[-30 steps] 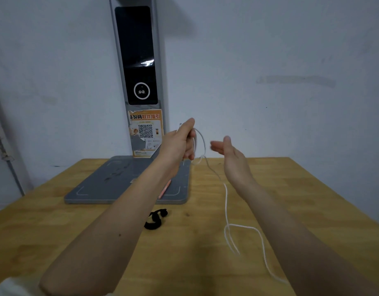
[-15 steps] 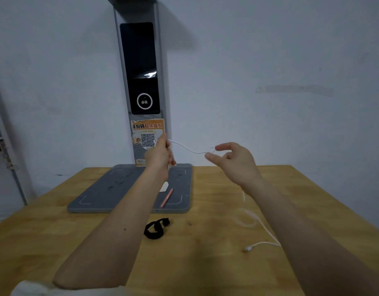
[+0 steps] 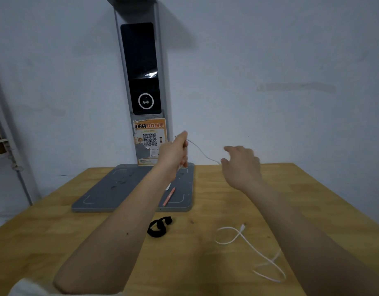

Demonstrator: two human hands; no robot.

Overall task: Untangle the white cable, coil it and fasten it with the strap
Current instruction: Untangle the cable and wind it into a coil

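Note:
Both hands are raised above the far half of the wooden table [image 3: 56, 227]. My left hand [image 3: 175, 151] grips one end of the thin white cable [image 3: 202, 152]. The cable runs in a sagging line to my right hand [image 3: 240, 164], which pinches it between thumb and fingers. The rest of the cable lies on the table at the right in loose loops [image 3: 254, 251], with a connector end [image 3: 242, 227] showing. The black strap [image 3: 159, 227] lies curled on the table in front of the grey base.
A grey scanner base [image 3: 120, 189] stands at the back of the table, with a tall column [image 3: 141, 82] carrying a dark screen and an orange QR sticker. A pink pen [image 3: 169, 196] lies on the base. A white wall is behind.
My hands have moved apart, stretching a short span of cable between them. The slack cable has slid on the table and now lies in loops at the right.

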